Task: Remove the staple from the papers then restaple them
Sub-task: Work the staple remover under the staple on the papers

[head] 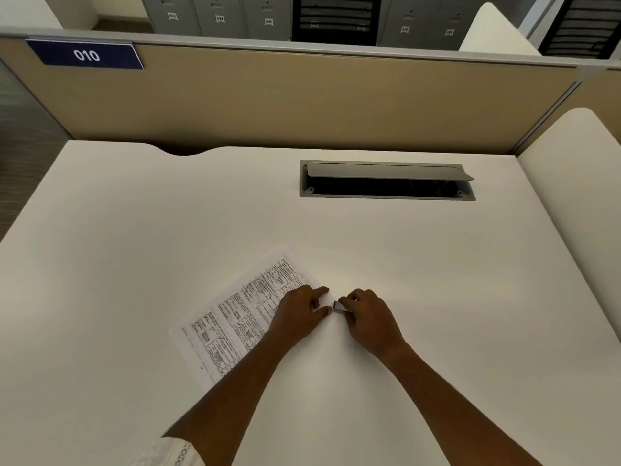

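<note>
White printed papers (235, 317) lie flat on the worktop (403, 264), near the front and left of centre. The sheets are thin, so judged light, limp and easy to tear at a corner. They will slide on the smooth top unless pinned. Best held flat close beside the fastened corner, not lifted by a free edge. The long axis runs diagonally, from near-left to far-right. The print faces up and the worked corner is at the right-hand end, nearer edge. The left hand (299, 314) rests on that corner, index finger and thumb spread and pressing the sheets down, the other fingers tucked. The right hand (369, 317) is just beside it, fingers curled round a small metal tool (340, 307) whose tip meets the corner between the two hands. The staple is too small to make out, and whether it is in or out cannot be told. Further out, an open cable hatch (386, 179) is set in the worktop. A tan partition (302, 102) behind it carries a blue plate (85, 55) marked 010.
</note>
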The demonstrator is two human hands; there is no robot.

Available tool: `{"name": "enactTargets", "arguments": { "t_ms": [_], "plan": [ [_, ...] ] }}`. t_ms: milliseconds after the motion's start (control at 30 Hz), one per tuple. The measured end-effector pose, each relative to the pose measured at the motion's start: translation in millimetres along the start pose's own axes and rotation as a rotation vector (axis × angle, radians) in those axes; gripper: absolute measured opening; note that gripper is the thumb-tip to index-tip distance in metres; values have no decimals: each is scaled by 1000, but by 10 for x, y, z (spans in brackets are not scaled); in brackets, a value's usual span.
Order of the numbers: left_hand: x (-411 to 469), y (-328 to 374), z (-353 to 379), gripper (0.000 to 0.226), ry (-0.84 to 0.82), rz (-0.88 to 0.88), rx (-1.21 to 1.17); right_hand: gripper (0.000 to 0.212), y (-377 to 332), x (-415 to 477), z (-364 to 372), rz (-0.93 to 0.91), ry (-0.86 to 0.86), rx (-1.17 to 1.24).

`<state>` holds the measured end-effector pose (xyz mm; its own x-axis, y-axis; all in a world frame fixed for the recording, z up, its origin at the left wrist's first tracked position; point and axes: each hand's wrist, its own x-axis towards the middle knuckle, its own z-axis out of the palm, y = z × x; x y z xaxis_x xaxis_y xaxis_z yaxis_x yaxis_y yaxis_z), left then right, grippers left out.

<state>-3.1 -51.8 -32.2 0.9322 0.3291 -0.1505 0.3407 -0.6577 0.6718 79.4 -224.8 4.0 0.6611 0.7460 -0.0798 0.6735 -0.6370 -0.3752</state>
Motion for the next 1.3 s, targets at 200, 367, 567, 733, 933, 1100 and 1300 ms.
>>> {"name": "enactTargets", "arguments": {
  "t_ms": [200, 367, 567, 733, 933, 1100, 1300],
  "plan": [
    [-12, -4, 15, 49, -50, 32, 150, 30, -44, 49, -6, -11, -45, -101],
    [-70, -29, 49, 41, -5, 43, 231, 26, -46, 95, -17, 10, -74, -88],
    [-154, -130, 203, 43, -15, 72, 251, 23, -52, 151, -41, 33, -103, -46],
    [-127, -166, 234, 47, -54, 63, 243, 21, -47, 169, -52, 52, -112, 8],
    [-126, -161, 234, 49, -80, 45, 274, 21, 5, 183, -63, 43, -107, 103],
    [-125, -150, 225, 48, -90, 47, 293, 23, 40, 165, -63, -33, -85, 68],
    [-129, -152, 218, 48, -92, 45, 289, 19, 45, 167, -35, 26, -51, 166]
  ]
}}
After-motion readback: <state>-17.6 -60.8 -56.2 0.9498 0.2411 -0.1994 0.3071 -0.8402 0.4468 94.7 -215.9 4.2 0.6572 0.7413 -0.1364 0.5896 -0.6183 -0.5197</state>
